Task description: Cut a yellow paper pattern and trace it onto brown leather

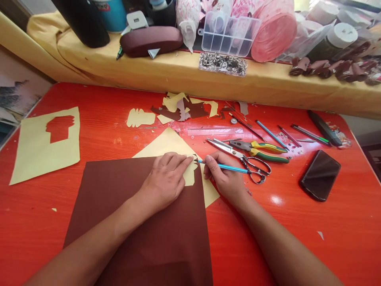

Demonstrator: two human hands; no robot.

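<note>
My left hand [165,180] lies with its fingers flat, pressing a small pale-yellow paper cutout [189,177] with a scalloped edge onto a large dark-brown sheet [143,234]. The cutout is at the sheet's upper right corner, partly hidden under my fingers. In my right hand [224,176] is a blue pencil [232,168], held in a writing grip. Its dark tip meets the cutout's scalloped edge beside my left fingertips. Beneath the brown sheet, corners of a yellow sheet [166,143] stick out.
Scissors [242,155], pliers [256,148], pens and a black phone [320,174] lie to the right. Paper scraps [193,109] and another yellow cutout [139,118] are farther back. A yellow sheet with a cut-out hole [44,159] is at left. Containers line the cloth-covered ledge [149,77].
</note>
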